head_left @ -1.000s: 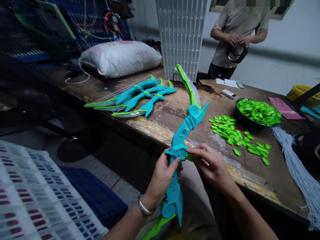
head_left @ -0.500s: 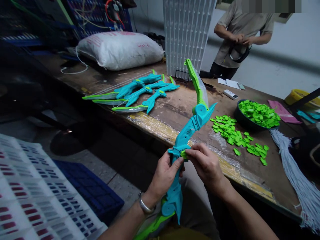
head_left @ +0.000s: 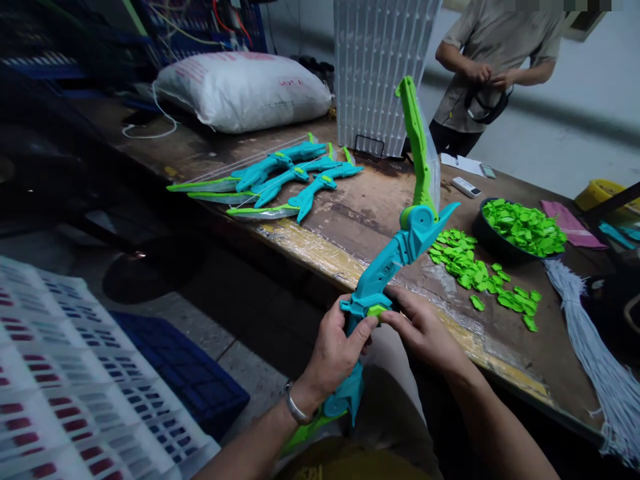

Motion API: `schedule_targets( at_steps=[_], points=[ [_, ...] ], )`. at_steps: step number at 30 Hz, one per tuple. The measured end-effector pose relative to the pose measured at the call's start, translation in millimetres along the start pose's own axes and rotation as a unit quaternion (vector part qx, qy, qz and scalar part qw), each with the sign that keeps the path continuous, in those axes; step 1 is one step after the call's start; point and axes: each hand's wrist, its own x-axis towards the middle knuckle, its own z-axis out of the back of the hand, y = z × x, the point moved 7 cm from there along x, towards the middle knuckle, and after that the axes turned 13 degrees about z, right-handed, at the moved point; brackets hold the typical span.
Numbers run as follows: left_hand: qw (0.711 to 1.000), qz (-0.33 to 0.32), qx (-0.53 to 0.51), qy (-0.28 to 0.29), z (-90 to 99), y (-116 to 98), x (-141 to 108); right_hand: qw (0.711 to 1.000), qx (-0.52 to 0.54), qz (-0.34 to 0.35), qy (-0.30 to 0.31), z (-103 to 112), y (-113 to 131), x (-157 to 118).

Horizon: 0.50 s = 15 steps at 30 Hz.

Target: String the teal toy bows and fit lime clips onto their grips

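Observation:
A blue and green toy bow [head_left: 380,267] stands tilted over my lap, its upper green limb reaching above the table. My left hand [head_left: 340,347] is wrapped round the bow's grip below the middle. A small green plastic piece [head_left: 376,311] sits against the side of the grip, with both thumbs at it. My right hand [head_left: 425,327] closes on the bow at that spot, thumb on the green piece and the other fingers behind the grip, partly hidden. Several similar loose green pieces [head_left: 467,267] lie on the table to the right.
Finished-looking toy bows [head_left: 280,170] with strings lie on the table [head_left: 370,220] at the left. Behind are a white sack [head_left: 245,93] and a clear ribbed panel [head_left: 383,73]. A bowl [head_left: 500,243] holds green pieces beside grey strings [head_left: 590,347]. Another person [head_left: 495,67] stands behind. White crates [head_left: 90,387] stand lower left.
My right hand has gone from pinching the green piece to wrapping round the grip with its thumb on the piece. The bow has tilted further right, its upper tip rising in view.

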Motion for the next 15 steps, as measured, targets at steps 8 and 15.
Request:
schedule_targets(
  at_steps=[8, 15],
  points=[
    [0.995, -0.048, 0.061, -0.061, 9.3, 3, -7, 0.998, -0.028, 0.036, -0.043, -10, 11, -11],
    [0.993, 0.050, -0.093, 0.055, 15.2, 7, 12, 0.996, -0.064, -0.052, -0.020, 2, -36, -39]
  ],
)
